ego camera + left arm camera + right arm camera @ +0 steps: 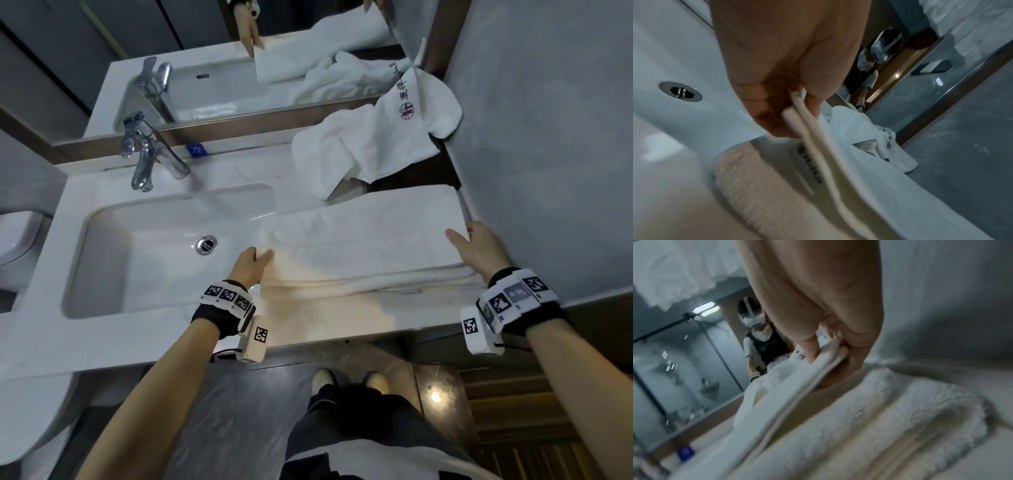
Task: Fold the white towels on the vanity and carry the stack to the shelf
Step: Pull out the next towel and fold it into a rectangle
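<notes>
counter [342, 318]: white vanity top, sink basin [144, 260] at 9 o'clock of the work area, drain [206, 244] open, faucet [147, 154] at 11 o'clock.

folded towel [363, 233]: long white band lying across the counter at 3 o'clock of the basin, its left end overhanging the basin rim. further folded layers sit beneath it at the near edge.

crumpled towel [373, 144]: unfolded, printed logo showing, at 12 o'clock against the mirror [274, 68] and wall.

left hand [248, 265]: pinching two towel edges at the left end. right hand [479, 248]: thumb and fingers clamped on the doubled edge at the right end.

risks, as judged:
- left end may sag into the basin if the pinch slips; possibly wet there.
- uneven pull from either end would skew the edges.
- right end is tight against the wall, so it may bunch.
- crumpled towel not yet folded.
</notes>
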Tool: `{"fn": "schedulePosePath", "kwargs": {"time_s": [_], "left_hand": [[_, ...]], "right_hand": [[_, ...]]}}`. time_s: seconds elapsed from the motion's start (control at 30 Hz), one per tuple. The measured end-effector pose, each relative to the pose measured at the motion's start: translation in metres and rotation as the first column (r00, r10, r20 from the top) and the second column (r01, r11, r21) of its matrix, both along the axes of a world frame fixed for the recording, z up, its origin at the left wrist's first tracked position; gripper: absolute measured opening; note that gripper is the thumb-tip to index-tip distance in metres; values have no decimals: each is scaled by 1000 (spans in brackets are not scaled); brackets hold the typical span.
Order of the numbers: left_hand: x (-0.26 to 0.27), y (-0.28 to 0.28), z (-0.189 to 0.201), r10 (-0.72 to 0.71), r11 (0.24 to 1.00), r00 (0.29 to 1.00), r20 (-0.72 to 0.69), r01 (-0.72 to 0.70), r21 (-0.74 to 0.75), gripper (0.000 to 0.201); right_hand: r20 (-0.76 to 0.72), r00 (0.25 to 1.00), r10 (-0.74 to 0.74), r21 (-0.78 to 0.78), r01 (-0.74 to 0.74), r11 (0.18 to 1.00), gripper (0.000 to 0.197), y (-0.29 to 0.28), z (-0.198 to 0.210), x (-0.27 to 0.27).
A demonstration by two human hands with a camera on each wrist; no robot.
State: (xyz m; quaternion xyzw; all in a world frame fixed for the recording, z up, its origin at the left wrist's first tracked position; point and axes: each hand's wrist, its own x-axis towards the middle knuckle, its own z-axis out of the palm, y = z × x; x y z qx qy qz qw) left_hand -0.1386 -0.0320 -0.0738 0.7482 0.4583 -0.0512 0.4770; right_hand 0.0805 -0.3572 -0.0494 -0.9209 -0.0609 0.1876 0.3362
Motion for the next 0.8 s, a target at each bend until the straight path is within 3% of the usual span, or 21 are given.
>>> {"fn": "schedulePosePath", "kwargs": {"time_s": [0.17, 0.3, 0.37, 0.5, 0.57, 0.67, 0.73, 0.8], "left_hand": [[-9, -4, 13, 52, 998, 976, 211, -46, -34, 17], [-19, -10, 4, 17, 999, 990, 142, -11, -48, 20], [-20, -12, -5, 14, 999, 999, 49, -12, -50, 24], [-14, -20, -9, 72, 994, 993, -94, -63, 88, 25], [-7, -24, -7, 78, 962, 995, -65, -58, 267, 49], [13, -42, 3, -221, 796, 975, 33, 161, 584, 59], [33, -61, 3, -466, 692, 885, 18, 351, 631, 55], [54, -79, -5, -582, 644, 812, -43, 492, 586, 54]], "right_hand": [[10, 991, -133, 227, 127, 966, 25, -9, 3, -3], [-41, 992, -119, 288, 126, 949, 26, -17, 2, -10], [-58, 995, -82, 225, 93, 970, 27, -18, -2, -13], [-51, 998, -36, 24, 37, 999, 40, -16, -6, -18], [81, 996, -37, -47, 41, 998, 43, -11, -3, -20], [346, 927, 143, -172, -87, 981, 50, 8, 4, -28], [356, 857, 371, -248, -296, 922, 55, 33, 5, -35], [292, 764, 575, -379, -460, 803, 58, 63, -1, -41]]}}
